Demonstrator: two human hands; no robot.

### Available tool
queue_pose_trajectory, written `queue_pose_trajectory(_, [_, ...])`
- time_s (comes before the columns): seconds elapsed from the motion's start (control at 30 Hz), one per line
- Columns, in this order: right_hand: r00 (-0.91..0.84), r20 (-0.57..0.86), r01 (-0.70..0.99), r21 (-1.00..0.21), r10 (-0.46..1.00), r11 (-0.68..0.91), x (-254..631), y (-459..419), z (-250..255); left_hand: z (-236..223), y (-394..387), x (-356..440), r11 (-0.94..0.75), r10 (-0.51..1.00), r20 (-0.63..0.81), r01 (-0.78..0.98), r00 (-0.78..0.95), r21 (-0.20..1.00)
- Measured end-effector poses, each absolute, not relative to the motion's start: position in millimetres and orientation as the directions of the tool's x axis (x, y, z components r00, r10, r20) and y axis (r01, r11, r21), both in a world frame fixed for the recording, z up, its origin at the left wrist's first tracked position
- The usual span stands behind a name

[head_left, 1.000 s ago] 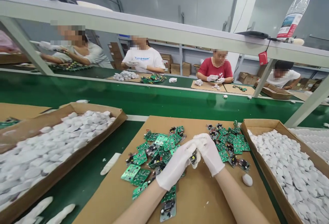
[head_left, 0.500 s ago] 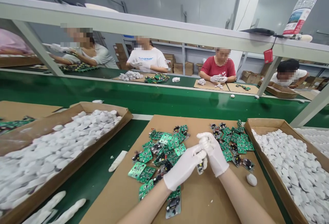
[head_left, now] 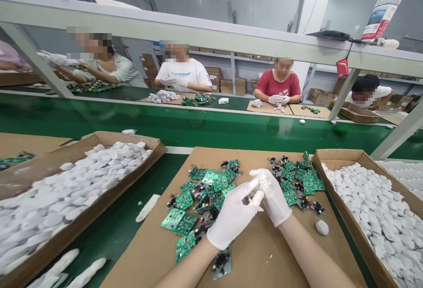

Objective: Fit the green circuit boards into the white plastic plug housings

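Observation:
In white gloves, my left hand (head_left: 236, 211) and my right hand (head_left: 272, 197) meet above a cardboard sheet (head_left: 264, 261), fingers curled together. A small circuit board showed between them half a second ago; the gloves now cover it. What my left fingertips pinch is hidden. Left of my hands lies a pile of green circuit boards (head_left: 211, 186), and one more board (head_left: 221, 262) sits by my left wrist. A second pile of boards (head_left: 297, 177) is behind and right of my right hand. Near my right forearm rests a single white rounded piece (head_left: 321, 227).
Cardboard trays full of white pieces flank the sheet, a left tray (head_left: 160, 149) and a right tray (head_left: 325, 155). Loose white glove fingers (head_left: 87, 272) lie at lower left. A green belt (head_left: 211, 125) runs behind, under a shelf rail (head_left: 198, 25). Several co-workers sit beyond it.
My hands have closed further together, and my left hand has turned so that the circuit board no longer shows. The whole view has shifted slightly.

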State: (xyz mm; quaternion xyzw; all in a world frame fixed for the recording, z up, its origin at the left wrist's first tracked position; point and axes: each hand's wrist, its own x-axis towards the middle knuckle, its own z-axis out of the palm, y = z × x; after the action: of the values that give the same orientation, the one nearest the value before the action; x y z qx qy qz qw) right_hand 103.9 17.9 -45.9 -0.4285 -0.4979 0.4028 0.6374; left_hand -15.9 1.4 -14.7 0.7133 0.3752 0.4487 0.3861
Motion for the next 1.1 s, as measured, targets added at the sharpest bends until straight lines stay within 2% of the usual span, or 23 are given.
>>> queue_pose_trajectory(0.2, [0.183,0.275,-0.154,-0.940,0.944,0.303,96,14,-42,-19,4,-19,-0.566,0.824,0.519,0.388,0.227,0.728])
queue_pose_trajectory(0.3, [0.243,0.266,-0.141,-0.942,0.933,0.305,96,17,-41,-23,4,-16,-0.631,0.773,0.551,0.471,0.314,0.616])
queue_pose_trajectory(0.4, [0.336,0.262,-0.100,-0.945,0.905,0.311,100,24,-39,-25,2,-13,-0.708,0.705,0.554,0.477,0.442,0.521])
queue_pose_trajectory(0.5, [0.443,0.274,-0.043,-0.944,0.854,0.326,107,31,-34,-22,0,-17,-0.742,0.671,0.568,0.417,0.477,0.526])
queue_pose_trajectory(0.57, [0.502,0.292,-0.006,-0.940,0.814,0.341,112,33,-32,-18,0,-21,-0.691,0.723,0.585,0.391,0.368,0.608])
queue_pose_trajectory(0.67, [0.541,0.362,0.137,-0.929,0.759,0.345,114,29,-33,-15,2,-26,-0.568,0.808,0.570,0.460,0.151,0.683])
queue_pose_trajectory(0.77, [0.459,0.521,0.416,-0.842,0.720,0.344,110,22,-39,-20,8,-23,-0.613,0.753,0.629,0.550,0.192,0.567])
queue_pose_trajectory(0.83, [0.364,0.614,0.537,-0.753,0.701,0.381,108,18,-43,-26,12,-21,-0.683,0.676,0.691,0.569,0.257,0.457])
queue_pose_trajectory(0.9, [0.308,0.666,0.593,-0.693,0.680,0.410,107,16,-44,-30,13,-19,-0.728,0.602,0.748,0.577,0.278,0.371])
queue_pose_trajectory(0.97, [0.314,0.672,0.617,-0.681,0.671,0.393,106,15,-43,-31,12,-19,-0.778,0.537,0.785,0.542,0.310,0.318])
queue_pose_trajectory(1.1, [0.407,0.615,0.598,-0.738,0.676,0.312,103,16,-38,-27,7,-17,-0.861,0.481,0.789,0.375,0.383,0.343])
